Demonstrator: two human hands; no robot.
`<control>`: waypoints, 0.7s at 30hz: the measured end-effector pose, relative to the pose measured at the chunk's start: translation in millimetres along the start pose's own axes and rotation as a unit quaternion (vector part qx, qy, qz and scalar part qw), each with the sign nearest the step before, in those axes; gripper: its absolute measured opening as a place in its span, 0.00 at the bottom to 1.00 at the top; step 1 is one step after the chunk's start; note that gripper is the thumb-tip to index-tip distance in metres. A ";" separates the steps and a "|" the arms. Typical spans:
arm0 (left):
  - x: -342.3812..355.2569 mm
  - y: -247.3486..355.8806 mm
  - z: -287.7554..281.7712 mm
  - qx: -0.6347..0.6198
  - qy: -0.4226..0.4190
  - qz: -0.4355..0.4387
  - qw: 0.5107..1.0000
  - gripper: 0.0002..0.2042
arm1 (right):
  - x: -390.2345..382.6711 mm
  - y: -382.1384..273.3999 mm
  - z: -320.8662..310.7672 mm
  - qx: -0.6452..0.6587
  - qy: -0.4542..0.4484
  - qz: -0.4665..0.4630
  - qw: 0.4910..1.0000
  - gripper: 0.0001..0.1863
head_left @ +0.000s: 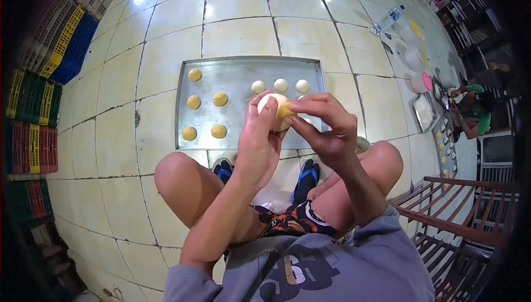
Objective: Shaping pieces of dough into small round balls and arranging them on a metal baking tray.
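Observation:
Cupped in my left hand (pixel 259 144) is a white dough ball (pixel 266 104), its fingers and thumb curled round it. My right hand (pixel 333 128) pinches yellow dough (pixel 285 110) between thumb and fingers, pressed against the side of the white ball. Both hands are raised over the near side of a shallow metal tray (pixel 232 65) on the floor. Several yellow dough balls (pixel 220 99) lie spaced out on the tray's left half. White dough balls (pixel 280 85) sit in a row on its right half, and my hands partly hide others there.
Stacked plastic crates (pixel 34 147) line the left. At right stand a bottle (pixel 394 14), a pink-lidded tub (pixel 421 82) and a slatted rack (pixel 453 208). A person in green (pixel 474 106) sits beside another tray of dough balls (pixel 444 147). My knees flank the tray's near edge.

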State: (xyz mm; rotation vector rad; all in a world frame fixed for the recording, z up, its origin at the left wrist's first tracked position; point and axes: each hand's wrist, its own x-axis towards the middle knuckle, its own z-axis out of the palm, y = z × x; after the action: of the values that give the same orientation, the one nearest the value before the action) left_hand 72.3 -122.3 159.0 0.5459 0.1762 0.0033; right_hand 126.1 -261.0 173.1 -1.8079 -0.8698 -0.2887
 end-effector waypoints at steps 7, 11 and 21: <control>-4.5 8.2 4.4 0.024 0.037 -0.008 0.999 0.20 | -0.8 -12.9 1.0 -0.056 -0.020 -0.046 0.997 0.12; -10.9 14.0 8.3 0.157 0.008 0.005 0.988 0.21 | -2.0 -9.2 -5.6 0.256 0.016 0.172 0.951 0.18; -24.3 34.2 1.4 0.440 -0.159 -0.052 0.882 0.30 | 2.3 -20.5 -11.3 0.294 -0.111 0.197 0.929 0.21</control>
State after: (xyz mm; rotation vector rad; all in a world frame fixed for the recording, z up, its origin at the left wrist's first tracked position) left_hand 50.1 -95.0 181.9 1.4374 -0.1335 -0.2833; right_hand 116.1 -266.6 193.7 -1.4114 -0.6319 0.4078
